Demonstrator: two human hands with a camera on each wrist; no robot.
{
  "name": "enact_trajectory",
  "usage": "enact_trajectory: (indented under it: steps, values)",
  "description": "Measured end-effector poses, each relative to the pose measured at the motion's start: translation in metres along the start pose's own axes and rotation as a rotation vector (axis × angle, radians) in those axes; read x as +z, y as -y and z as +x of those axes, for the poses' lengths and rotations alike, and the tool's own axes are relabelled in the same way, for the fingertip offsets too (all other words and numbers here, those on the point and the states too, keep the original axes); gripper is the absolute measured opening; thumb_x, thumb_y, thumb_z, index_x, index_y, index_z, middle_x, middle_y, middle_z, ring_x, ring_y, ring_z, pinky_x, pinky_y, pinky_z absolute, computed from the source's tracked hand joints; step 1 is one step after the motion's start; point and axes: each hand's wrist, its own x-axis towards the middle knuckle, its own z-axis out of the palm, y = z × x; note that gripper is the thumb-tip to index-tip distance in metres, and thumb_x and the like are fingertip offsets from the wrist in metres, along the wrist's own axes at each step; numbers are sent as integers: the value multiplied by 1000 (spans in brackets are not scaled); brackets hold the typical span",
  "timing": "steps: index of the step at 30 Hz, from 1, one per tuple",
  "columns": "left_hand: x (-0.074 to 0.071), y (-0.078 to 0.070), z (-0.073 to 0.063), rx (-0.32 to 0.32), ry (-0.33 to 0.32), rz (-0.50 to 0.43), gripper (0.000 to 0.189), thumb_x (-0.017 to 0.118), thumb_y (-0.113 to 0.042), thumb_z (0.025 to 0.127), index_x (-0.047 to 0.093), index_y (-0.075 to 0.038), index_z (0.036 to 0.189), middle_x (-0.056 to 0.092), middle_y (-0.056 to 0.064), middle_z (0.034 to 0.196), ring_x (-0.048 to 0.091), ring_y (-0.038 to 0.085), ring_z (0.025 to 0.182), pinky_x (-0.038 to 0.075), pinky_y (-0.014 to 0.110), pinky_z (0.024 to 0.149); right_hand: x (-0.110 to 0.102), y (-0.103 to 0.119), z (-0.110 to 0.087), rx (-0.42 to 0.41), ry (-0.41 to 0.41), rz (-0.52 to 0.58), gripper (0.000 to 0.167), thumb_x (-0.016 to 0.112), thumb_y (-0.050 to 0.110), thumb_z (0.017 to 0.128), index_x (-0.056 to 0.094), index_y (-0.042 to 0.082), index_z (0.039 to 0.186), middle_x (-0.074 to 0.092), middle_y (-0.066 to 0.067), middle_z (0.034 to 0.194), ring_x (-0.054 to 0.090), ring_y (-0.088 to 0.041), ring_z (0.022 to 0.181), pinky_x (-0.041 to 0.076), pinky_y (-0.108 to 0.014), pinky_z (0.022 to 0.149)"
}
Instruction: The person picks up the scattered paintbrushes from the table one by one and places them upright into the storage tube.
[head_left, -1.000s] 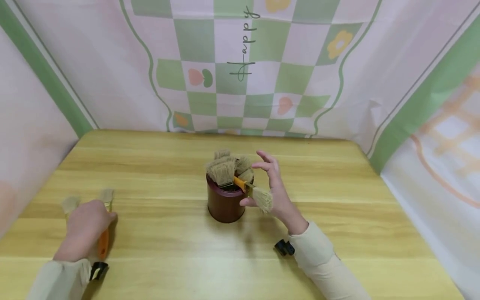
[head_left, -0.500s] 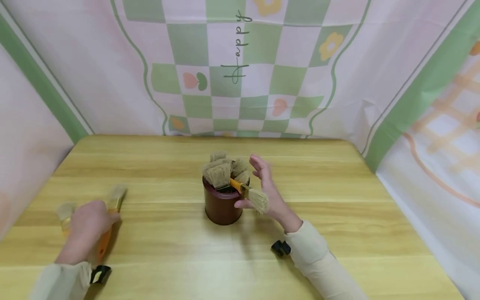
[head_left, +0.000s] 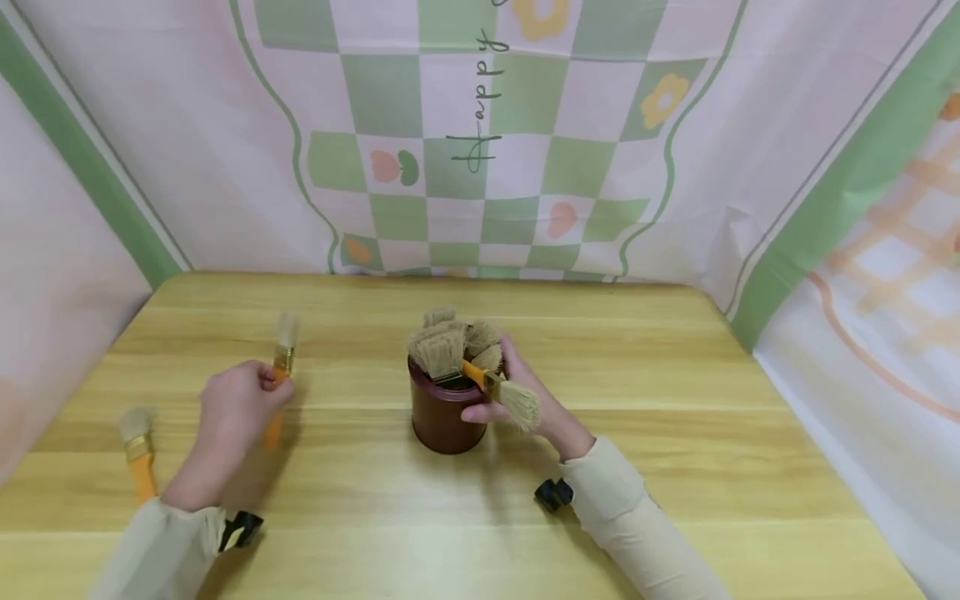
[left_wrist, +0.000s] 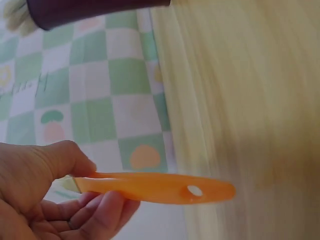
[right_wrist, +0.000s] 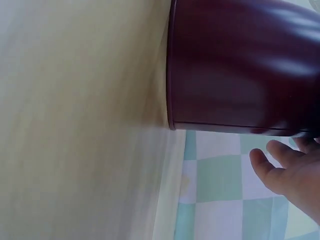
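My left hand (head_left: 240,412) pinches a paintbrush (head_left: 283,354) between thumb and fingers, its bristles upward. In the left wrist view, the orange handle (left_wrist: 165,188) with its hang hole points away from the fingers. A dark red can (head_left: 447,417) stands mid-table, holding several paintbrushes (head_left: 438,346) bristles up. One brush (head_left: 513,400) leans out over the rim toward my right hand. My right hand (head_left: 528,392) holds the can's right side, thumb in front and fingers behind. The right wrist view has the can's wall (right_wrist: 240,65) close up, with fingers (right_wrist: 285,155) beside it.
Another paintbrush (head_left: 137,450) with an orange handle lies on the wooden table (head_left: 637,350) at the left, next to my left sleeve. A green and white checked cloth (head_left: 450,167) hangs behind the table, with more cloth at both sides.
My left hand has picked up one brush and carried it right and up from the left side, leaving the other behind. My right hand's fingers have closed in on the can.
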Motion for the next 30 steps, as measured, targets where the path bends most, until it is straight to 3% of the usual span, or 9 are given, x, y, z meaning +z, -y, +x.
enact_trajectory:
  steps: [4,9,14,21,30]
  values:
    - [6,-8,0,19,-35,-44,21,60,-16,83,67,3,84,71,18,77,64,25,62,49,36,60,0,1,0,15,15,6,108,86,35,69,20,4,148,40,-21,147,40,-37,136,31,-53,113]
    - [6,-25,2,61,-81,-120,17,61,-16,83,68,0,83,70,15,75,61,17,59,46,27,54,0,4,0,37,18,6,105,87,23,70,20,4,148,40,-20,147,40,-36,136,31,-52,113]
    - [-5,-55,1,120,-117,-232,17,63,-14,84,69,1,89,71,15,80,64,18,65,46,18,55,-1,4,0,59,8,3,104,86,18,70,19,5,149,40,-20,148,40,-36,136,31,-52,113]
    - [-17,-97,-8,229,-157,-369,11,66,-6,81,70,2,89,71,15,79,68,21,68,47,9,58,-1,1,1,70,4,-3,102,87,17,70,21,3,147,43,-21,145,43,-37,134,33,-52,112]
    - [-22,-123,-12,395,-213,-465,5,68,0,78,69,1,83,69,11,73,68,20,64,47,5,59,-1,1,1,90,8,15,102,86,14,70,20,4,147,42,-21,145,41,-37,135,31,-52,113]
